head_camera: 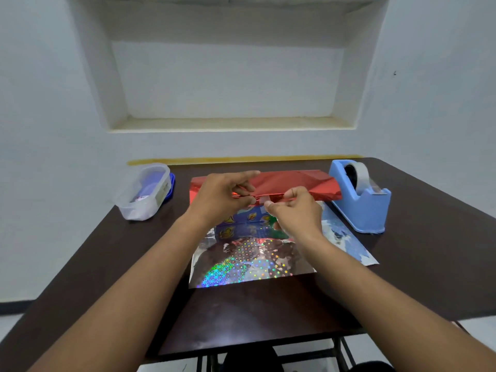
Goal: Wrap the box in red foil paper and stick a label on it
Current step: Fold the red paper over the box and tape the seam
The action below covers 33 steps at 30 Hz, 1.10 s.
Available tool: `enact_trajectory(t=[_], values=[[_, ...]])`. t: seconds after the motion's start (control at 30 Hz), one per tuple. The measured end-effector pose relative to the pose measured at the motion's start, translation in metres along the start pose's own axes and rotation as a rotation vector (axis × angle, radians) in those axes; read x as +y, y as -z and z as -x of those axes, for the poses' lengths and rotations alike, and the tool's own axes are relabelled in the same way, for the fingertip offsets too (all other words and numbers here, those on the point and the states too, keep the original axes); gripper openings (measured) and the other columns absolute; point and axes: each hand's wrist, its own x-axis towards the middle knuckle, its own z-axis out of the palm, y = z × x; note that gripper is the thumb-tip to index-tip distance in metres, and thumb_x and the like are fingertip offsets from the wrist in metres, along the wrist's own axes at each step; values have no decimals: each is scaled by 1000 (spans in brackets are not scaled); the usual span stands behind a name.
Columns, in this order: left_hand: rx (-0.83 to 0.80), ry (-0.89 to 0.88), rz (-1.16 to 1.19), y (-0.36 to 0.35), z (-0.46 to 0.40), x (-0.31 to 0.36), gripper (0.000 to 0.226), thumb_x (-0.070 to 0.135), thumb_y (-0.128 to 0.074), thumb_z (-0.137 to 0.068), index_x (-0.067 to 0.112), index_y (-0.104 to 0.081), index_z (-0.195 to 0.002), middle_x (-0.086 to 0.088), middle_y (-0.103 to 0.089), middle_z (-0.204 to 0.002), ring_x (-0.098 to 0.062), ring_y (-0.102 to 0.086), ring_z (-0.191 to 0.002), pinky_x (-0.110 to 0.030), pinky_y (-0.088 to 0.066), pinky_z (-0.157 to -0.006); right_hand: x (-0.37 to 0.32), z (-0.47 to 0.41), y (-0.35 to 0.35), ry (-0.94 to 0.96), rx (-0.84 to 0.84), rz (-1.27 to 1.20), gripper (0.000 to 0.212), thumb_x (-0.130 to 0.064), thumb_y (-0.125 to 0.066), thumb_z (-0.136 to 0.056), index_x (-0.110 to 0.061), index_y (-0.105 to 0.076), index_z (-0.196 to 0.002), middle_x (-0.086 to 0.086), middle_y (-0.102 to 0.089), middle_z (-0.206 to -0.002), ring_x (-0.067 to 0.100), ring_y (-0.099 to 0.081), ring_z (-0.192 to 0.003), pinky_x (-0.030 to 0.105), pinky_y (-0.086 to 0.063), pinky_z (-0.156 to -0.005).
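- While the box (247, 218) stands on the table (429, 264) with its blue printed side facing the camera, red foil (292, 183) is folded over its top.
- Left hand (222, 194): thumb and fingers curl round the near edge of the foil and pinch it on top of the box, with the forefinger stretched out across the red surface.
- Right hand (295, 210): thumb and forefinger pinch a short strip of clear tape (264, 201) right at the foil edge, just beside the left fingertips; whether the tape already touches the foil cannot be told.
- Nearer the camera, the same sheet lies flat on the table, its silvery holographic underside up, reflecting the box and coloured dots.
- A light blue tape dispenser (359, 200) with a roll of tape sits to the right of the box, close to the foil's right end.
- A clear plastic tub (145, 191) sits on a blue lid well to the left, near the table's far left corner.
- A pale scrap of paper (346, 242) lies flat between the dispenser and the holographic sheet.
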Motion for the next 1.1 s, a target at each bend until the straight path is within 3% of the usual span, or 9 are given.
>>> enact_trajectory(t=[0.2,0.3,0.4,0.53,0.7,0.97,1.1], values=[[12,8,81,-1,0,-6,63,7,-89,-78,23,-69,-135,6,-78,-100,-8,-75,-88,-32,-62,-88,10,-7,-13,-15,33,125,36,-35,-81,-80,-27,-46,-85,-15,-66,-51,20,-73,-65,44,-60,-76],[19,-9,90,-3,0,-7,60,4,-89,-77,21,-71,-132,2,-79,-98,-11,-76,-87,-35,-62,-87,14,-8,-18,-21,56,152,36,-38,-80,-81,-27,-46,-85,-10,-68,-56,15,-72,-58,42,-60,-73],[23,-17,92,-4,-1,-10,57,3,-89,-77,19,-73,-129,1,-79,-96,-11,-76,-84,-37,-63,-85,17,-10,-21,-22,68,185,38,-47,-78,-78,-26,-47,-82,-6,-70,-59,18,-73,-66,41,-59,-70],[22,-16,78,-4,-3,-10,53,3,-88,-77,17,-75,-127,1,-79,-96,-10,-76,-84,-34,-62,-86,17,-11,-10,71,96,452,51,-59,-77,-73,-22,-43,-69,1,-68,-74,29,-66,-80,33,-41,-61],[18,-13,67,-3,-2,-8,51,5,-89,-78,18,-76,-125,3,-79,-95,-7,-75,-84,-31,-62,-86,11,-6,-4,233,109,526,55,-57,-79,-76,-19,-39,-66,-4,-56,-60,24,-57,-65,32,-32,-54],[22,-3,71,-4,0,-8,38,5,-88,-79,13,-79,-115,0,-79,-95,-10,-75,-86,-29,-62,-83,19,-11,-7,280,39,638,50,-52,-77,-83,-19,-41,-68,0,-66,-75,33,-67,-83,37,-49,-68],[24,-4,68,-3,0,-9,37,6,-89,-77,13,-80,-112,3,-79,-96,-9,-75,-86,-30,-62,-83,4,-15,0,414,145,615,43,-53,-79,-81,-20,-52,-76,-2,-63,-69,30,-63,-74,34,-46,-63]])
